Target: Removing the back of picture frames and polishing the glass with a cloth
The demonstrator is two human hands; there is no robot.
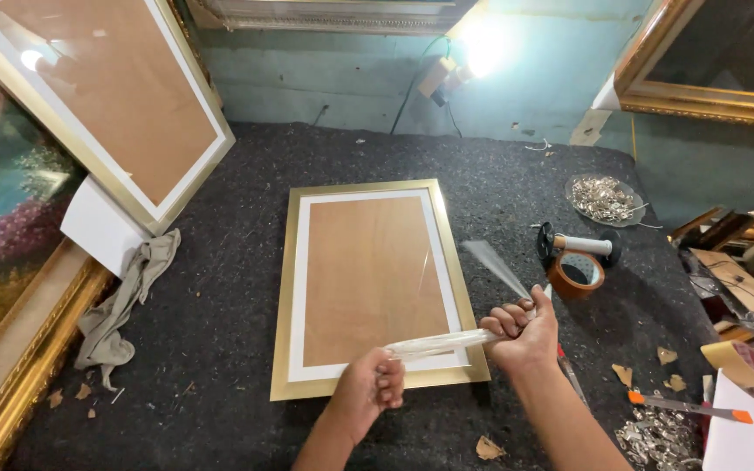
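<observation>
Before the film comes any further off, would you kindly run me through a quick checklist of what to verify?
1. Left hand grips the film: ok, fist closed on the bunched end.
2. Right hand grips the film: ok, fist closed on it, a loose tail rising past it.
3. Film taut between the hands: ok, stretched in a twisted strip.
4. Frame flat on the felt table: ok, lying level.
5. Film fully free of the frame: cannot tell.
6. Space beside the right hand: not ok, a tape roll and a cutter lie close.
</observation>
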